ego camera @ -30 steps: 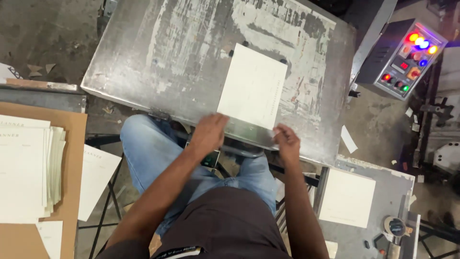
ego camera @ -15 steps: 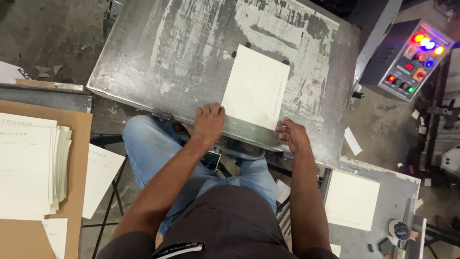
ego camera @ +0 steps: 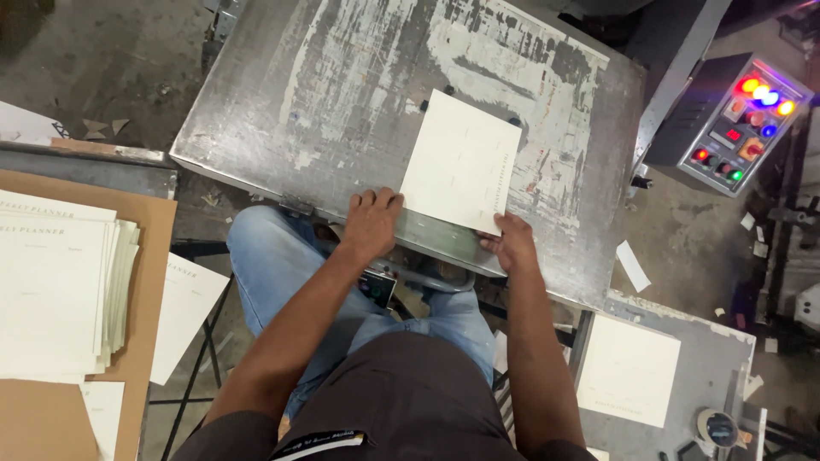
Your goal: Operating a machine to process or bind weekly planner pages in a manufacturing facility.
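Worn steel press table (ego camera: 342,94), paint scraped, sits over a littered concrete floor. Nearest, the person is seated, knees under the table's front edge. Left hand (ego camera: 371,224) lies flat, fingers spread on that edge, just touching the cream sheet (ego camera: 461,162); right hand (ego camera: 514,243) pinches the sheet's near right corner. Sheet lies slightly skewed on the table.

Risk: uneven push from one corner could rotate it further, so it registers crooked; fingers sit close to the edge.

Count: one sheet on the table, one stack of printed sheets (ego camera: 55,286) left, one finished sheet (ego camera: 628,369) right, one control box (ego camera: 739,124) with lit buttons far right.
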